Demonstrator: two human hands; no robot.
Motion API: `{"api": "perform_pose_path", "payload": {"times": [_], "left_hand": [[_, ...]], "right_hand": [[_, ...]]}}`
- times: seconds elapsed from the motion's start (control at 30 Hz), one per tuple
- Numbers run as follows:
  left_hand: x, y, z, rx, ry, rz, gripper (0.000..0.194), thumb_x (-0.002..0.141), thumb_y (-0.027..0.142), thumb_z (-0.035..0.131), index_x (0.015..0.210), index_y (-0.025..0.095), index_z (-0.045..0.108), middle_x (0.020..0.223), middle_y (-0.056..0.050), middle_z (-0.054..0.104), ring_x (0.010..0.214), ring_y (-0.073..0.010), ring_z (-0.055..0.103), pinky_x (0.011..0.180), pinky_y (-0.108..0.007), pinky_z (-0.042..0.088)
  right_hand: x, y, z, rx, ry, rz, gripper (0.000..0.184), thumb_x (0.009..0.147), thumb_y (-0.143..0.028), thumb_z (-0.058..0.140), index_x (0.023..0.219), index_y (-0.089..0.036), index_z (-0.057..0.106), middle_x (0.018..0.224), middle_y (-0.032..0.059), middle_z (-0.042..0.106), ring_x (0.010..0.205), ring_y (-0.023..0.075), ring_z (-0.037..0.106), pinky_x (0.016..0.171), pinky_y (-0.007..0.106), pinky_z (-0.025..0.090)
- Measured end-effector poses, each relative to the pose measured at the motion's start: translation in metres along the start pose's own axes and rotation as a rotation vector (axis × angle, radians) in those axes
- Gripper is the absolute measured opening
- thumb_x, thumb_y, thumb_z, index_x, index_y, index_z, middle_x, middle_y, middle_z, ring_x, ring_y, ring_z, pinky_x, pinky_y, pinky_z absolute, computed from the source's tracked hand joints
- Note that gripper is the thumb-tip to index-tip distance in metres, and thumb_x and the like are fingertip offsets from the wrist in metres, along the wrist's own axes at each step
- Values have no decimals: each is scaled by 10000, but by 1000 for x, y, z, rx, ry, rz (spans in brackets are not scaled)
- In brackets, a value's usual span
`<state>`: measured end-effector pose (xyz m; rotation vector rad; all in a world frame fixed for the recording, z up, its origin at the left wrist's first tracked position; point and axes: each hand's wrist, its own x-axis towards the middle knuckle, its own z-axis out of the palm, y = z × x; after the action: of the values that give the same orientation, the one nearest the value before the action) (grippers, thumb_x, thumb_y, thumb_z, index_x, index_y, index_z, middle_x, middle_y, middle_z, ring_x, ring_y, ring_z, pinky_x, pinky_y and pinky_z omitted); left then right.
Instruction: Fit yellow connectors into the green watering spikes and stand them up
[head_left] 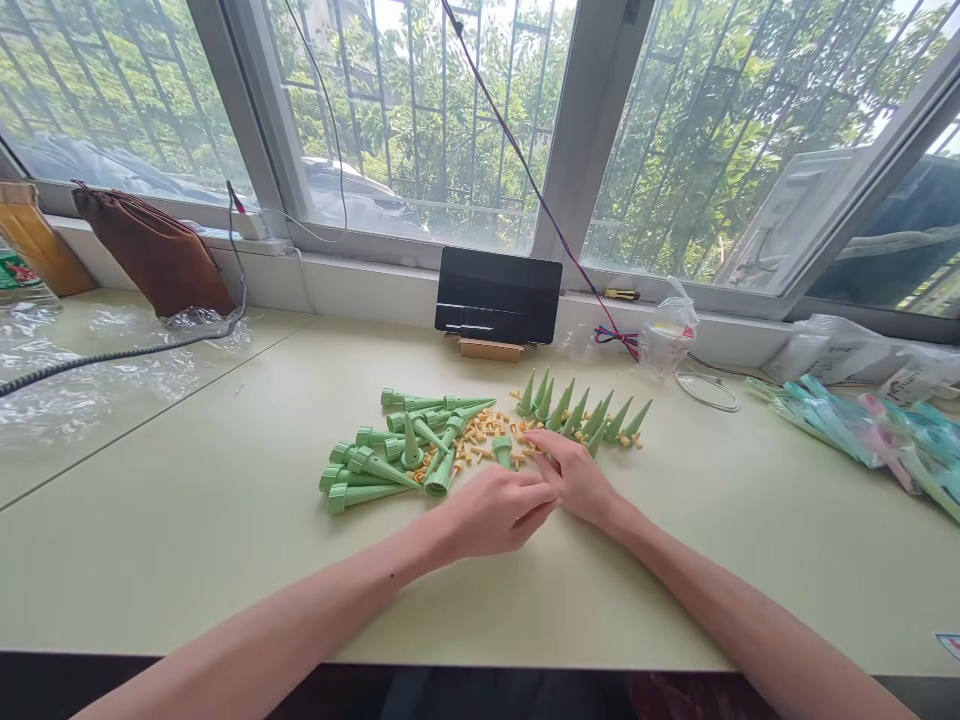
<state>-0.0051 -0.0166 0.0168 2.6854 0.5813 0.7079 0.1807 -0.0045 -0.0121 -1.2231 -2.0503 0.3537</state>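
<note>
Both my hands meet near the table's middle, just in front of a scatter of small parts. My left hand (495, 512) has its fingers curled together, and anything inside them is hidden. My right hand (574, 478) rests beside it with fingers bent toward small yellow pieces (480, 437). A heap of green cone spikes (394, 450) lies on its side to the left. Several green cones (581, 408) stand upright in a row just beyond my right hand. One short green piece (502, 448) stands between the two groups.
A dark tablet (498, 295) leans on a wooden stand at the windowsill. A brown pouch (154, 250) and crinkled plastic sheet (67, 380) are at the left. A plastic bag (667, 335), a wire loop (706, 390) and teal packets (862, 430) lie at the right.
</note>
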Motion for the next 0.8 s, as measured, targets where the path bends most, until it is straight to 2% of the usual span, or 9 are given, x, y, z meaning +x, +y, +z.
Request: {"api": "perform_pose_path", "payload": {"times": [0.13,0.27,0.57,0.8], "left_hand": [[-2,8,5,-32,-50,51,329,953,205,376,660,193,527,603,-13,508,499,-122,354,520,-303,197],[-2,7,6,-40,-39,52,320,952,198,388,661,192,523,601,-13,513,497,-121,367,522,-299,190],[-2,4,8,89,-58,63,347,981,225,361,679,186,527,617,-16,536,507,-122,379,519,-293,208],[-2,3,10,113,18,120,320,950,183,401,657,179,527,584,10,502,478,-104,349,489,-283,208]], "right_hand": [[0,3,2,-20,-23,-7,345,954,-157,430,1182,-192,686,1288,109,644,1192,254,608,1022,418,497],[0,5,4,-42,-35,0,334,969,-172,420,1181,-187,678,1272,111,626,1130,245,629,992,398,513],[-1,5,3,-120,-73,13,325,981,-184,418,1192,-205,664,1261,102,605,1071,236,640,947,368,519],[-2,7,4,-138,-87,15,327,983,-180,418,1190,-214,669,1285,98,586,1061,232,644,907,359,526]]}}
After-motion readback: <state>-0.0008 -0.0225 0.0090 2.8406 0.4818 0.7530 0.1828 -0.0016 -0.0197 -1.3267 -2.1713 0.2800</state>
